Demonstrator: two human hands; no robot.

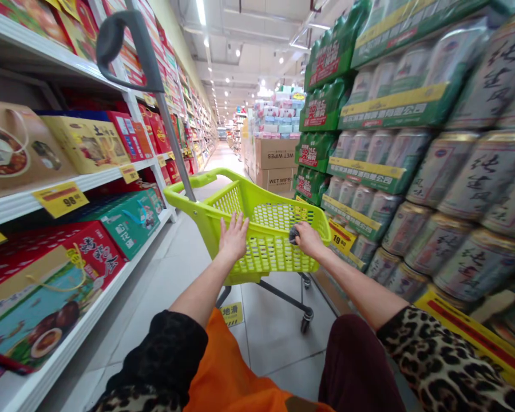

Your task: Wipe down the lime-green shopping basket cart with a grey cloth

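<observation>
A lime-green shopping cart (278, 252) stands side-on in front of me, its basket wall pierced with rows of holes. My left hand (234, 236) lies with fingers stretched out against the upper side of the basket. At the right end of the basket, my right hand (308, 237) is closed round a crumpled dark grey cloth (293, 234), which touches the basket wall. Part of the cloth is hidden by the fingers. A grey pole with a loop handle (143, 63) rises beside the left end of the cart.
Shelves (90, 186) with boxed goods and yellow price tags line the left side. On the right rise stacked beer cans (455, 223) and green shrink-wrapped packs (321, 109). Wet-wipes cartons (277, 166) stand behind the cart. A yellow floor sticker (232, 313) lies below it.
</observation>
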